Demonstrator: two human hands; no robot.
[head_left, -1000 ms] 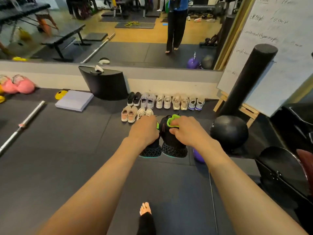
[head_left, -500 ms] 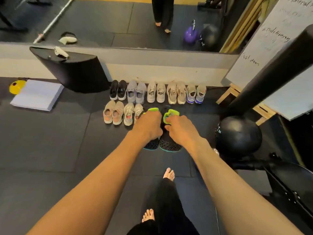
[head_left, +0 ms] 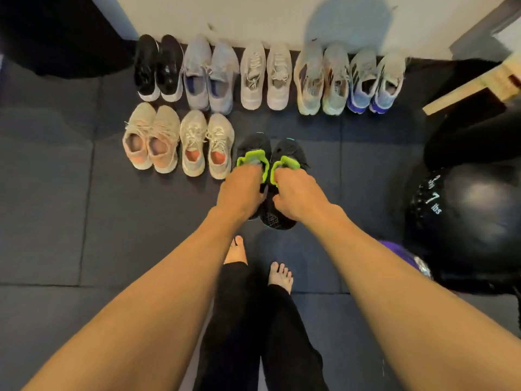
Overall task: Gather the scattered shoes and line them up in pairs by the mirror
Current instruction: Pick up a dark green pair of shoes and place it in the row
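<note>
The left hand (head_left: 242, 190) has its fingers curled round the green-lined collar of the left black sneaker (head_left: 251, 146). The right hand (head_left: 296, 197) grips the right black sneaker (head_left: 288, 150) the same way. The two sneakers sit side by side, toes toward the white wall base (head_left: 253, 15), at the right end of the front row just beside the cream pair (head_left: 207, 143) and the beige pair (head_left: 150, 136). Behind them, five pairs line the wall, from the black pair (head_left: 159, 69) to the blue-heeled pair (head_left: 375, 80). A black medicine ball (head_left: 473, 221) rests on the floor mat (head_left: 56, 207) at the right.
</note>
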